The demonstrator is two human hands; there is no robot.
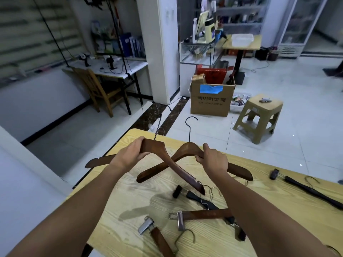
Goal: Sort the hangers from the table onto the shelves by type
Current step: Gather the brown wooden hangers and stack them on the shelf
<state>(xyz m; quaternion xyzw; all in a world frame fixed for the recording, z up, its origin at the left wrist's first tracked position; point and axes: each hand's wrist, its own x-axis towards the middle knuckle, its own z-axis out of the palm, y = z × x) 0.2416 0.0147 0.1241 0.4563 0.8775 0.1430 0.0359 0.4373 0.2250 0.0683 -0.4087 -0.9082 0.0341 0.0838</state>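
While two wooden coat hangers cross above the far part of the table (130, 204), the pick-up step for that type seems in hand. The left hand (132, 154) curls its fingers round the left hanger (157, 147) near the neck, and the right hand (213, 160) clamps the right hanger (187, 150) at its shoulder. Clip hangers (204, 214) and a black hanger (306, 188) lie nearer. Next, probably, both go to one shelf, which is out of view.

This is looking like a small shop: stocked shelves (241, 17) are lining the back wall, a glass-door fridge (298, 25) is standing beside them, and a glass display case (198, 52) is fronting them.
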